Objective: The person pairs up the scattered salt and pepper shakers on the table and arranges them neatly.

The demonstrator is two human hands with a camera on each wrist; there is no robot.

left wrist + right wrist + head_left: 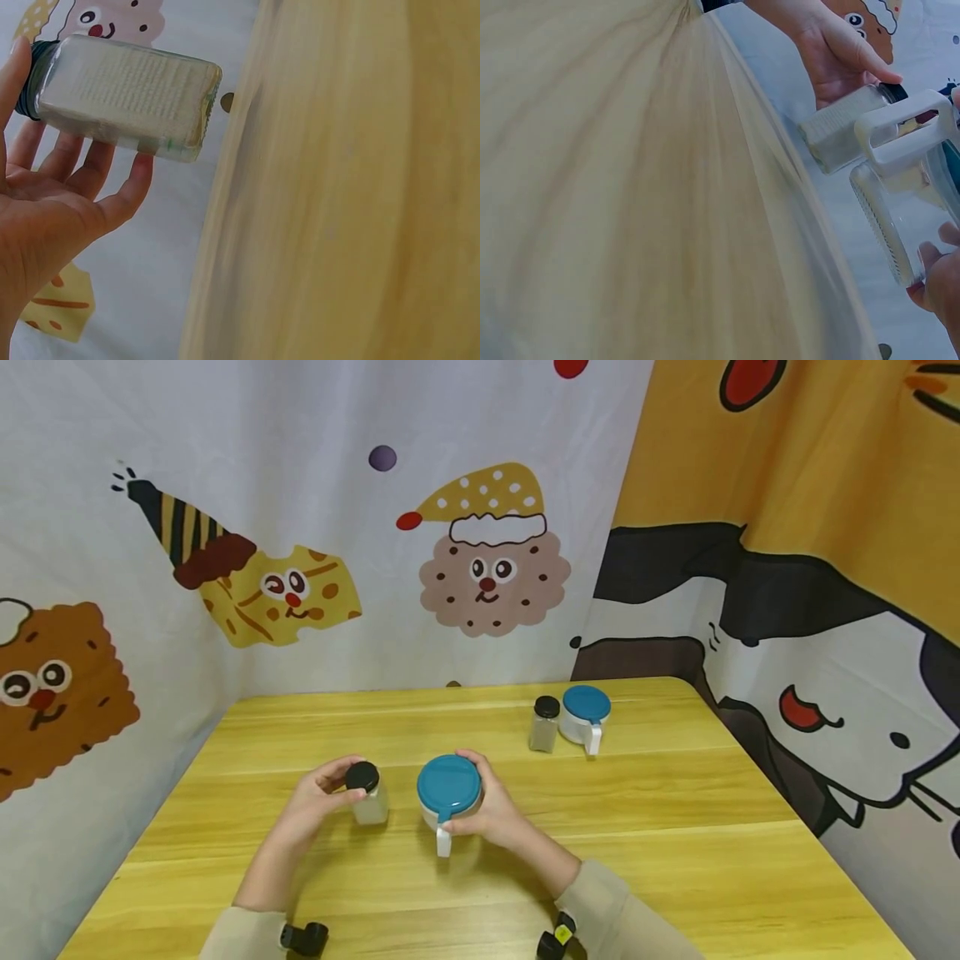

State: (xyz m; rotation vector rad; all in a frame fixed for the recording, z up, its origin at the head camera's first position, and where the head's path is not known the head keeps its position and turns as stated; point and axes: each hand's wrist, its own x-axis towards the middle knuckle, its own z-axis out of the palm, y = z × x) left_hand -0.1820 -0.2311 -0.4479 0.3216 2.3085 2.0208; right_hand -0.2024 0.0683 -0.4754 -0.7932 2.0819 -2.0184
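My left hand (313, 800) holds a square glass shaker jar (371, 808) with a black lid, thumb and fingers about its upper part. In the left wrist view the jar (131, 96) has ribbed glass and pale contents, and its base hangs apart from the tabletop. To its right, my right hand (491, 806) grips a clear seasoning pot (448, 785) with a blue lid and a white handle, the handle facing me. The right wrist view shows the pot (900, 214) close to the shaker jar (844, 127), both held above the table; part of the pot is cut off there.
A second black-lidded shaker jar (544, 727) stands at the back right of the wooden table (675, 843). Beside it is another blue-lidded pot (586, 717) with a white handle. A printed curtain (300, 443) hangs behind the table's back edge.
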